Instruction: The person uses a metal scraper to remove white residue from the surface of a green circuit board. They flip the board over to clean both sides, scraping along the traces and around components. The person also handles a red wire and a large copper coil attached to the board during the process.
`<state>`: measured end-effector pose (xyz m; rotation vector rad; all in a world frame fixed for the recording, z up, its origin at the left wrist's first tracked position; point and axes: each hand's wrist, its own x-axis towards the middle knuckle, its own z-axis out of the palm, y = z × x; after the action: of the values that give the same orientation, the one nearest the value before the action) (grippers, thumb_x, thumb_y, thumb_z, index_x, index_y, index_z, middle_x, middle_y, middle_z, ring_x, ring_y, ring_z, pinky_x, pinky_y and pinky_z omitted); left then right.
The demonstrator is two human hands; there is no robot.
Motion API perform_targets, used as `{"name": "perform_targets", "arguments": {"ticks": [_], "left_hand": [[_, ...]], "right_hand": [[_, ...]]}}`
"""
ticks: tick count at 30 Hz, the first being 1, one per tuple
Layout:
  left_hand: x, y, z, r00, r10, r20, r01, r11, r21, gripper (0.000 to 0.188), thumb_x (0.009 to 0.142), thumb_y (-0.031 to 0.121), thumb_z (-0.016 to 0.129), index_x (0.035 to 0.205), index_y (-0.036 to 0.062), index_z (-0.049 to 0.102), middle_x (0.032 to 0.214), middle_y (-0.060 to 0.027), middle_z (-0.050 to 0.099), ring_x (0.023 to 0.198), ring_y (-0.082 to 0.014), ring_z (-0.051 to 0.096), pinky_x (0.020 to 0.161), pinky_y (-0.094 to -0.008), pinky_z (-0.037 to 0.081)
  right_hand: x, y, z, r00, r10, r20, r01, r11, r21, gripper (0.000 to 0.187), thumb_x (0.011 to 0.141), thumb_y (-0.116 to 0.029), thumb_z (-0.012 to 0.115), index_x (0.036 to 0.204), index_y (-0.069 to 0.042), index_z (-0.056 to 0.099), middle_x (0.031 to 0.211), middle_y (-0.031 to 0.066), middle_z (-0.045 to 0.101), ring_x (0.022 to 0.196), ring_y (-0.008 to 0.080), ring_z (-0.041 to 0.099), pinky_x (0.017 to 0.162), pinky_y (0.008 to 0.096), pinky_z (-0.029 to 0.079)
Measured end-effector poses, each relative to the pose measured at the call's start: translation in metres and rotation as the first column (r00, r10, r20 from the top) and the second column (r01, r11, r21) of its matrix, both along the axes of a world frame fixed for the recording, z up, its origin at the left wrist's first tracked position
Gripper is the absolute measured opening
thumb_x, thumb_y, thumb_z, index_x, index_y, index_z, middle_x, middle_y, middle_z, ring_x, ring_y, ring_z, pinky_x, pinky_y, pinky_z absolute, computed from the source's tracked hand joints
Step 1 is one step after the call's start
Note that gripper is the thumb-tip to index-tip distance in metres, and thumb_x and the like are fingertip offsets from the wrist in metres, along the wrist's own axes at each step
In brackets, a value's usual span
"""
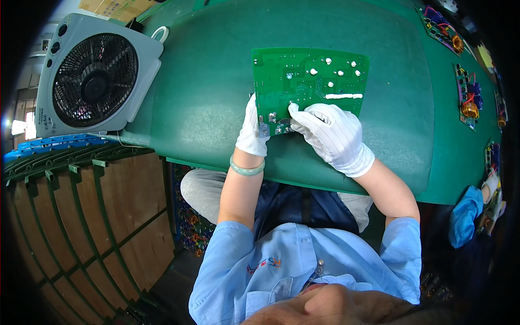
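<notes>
Both gloved hands, left hand [252,130] and right hand [329,132], grip the green circuit board [309,81] (solder side up) on the green mat [206,92].

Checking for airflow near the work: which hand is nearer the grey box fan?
Left. The left hand grips the green circuit board's left edge, on the fan's side; the right hand rests farther away.

Left hand [252,130]: white glove, fingers curled in a grip, jade-green bangle at the wrist, forearm bare and near upright. Right hand [331,132]: white glove, forefinger extended, pressing down; forearm bare, angled inward from short blue sleeve.
</notes>
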<state>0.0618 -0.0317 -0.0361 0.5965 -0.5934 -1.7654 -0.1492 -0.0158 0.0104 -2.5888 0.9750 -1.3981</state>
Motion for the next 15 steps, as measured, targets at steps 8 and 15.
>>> {"name": "perform_targets", "arguments": {"ticks": [8, 15], "left_hand": [[-0.007, -0.001, 0.011, 0.999, 0.032, 0.043, -0.037, 0.992, 0.121, 0.037, 0.104, 0.030, 0.049, 0.120, -0.0013, 0.062, 0.108, -0.0163, 0.071, 0.087, -0.0260, 0.073, 0.069, -0.0398, 0.065], [-0.011, 0.005, 0.025, 0.965, 0.095, 0.244, -0.107, 0.994, 0.035, 0.037, 0.104, 0.029, 0.050, 0.122, -0.0020, 0.062, 0.109, -0.0160, 0.070, 0.088, -0.0267, 0.073, 0.070, -0.0405, 0.064]], "right_hand": [[0.000, 0.000, -0.008, 1.000, 0.000, 0.023, 0.000, 1.000, -0.004, 0.061, 0.062, -0.006, 0.078, 0.123, -0.014, 0.071, 0.096, 0.0019, 0.066, 0.075, 0.0190, 0.064, 0.059, 0.0320, 0.051], [-0.001, -0.001, -0.006, 1.000, 0.027, 0.016, -0.027, 1.000, 0.012, 0.061, 0.062, -0.006, 0.078, 0.122, -0.014, 0.071, 0.095, 0.0016, 0.067, 0.074, 0.0188, 0.064, 0.058, 0.0321, 0.051]]}}
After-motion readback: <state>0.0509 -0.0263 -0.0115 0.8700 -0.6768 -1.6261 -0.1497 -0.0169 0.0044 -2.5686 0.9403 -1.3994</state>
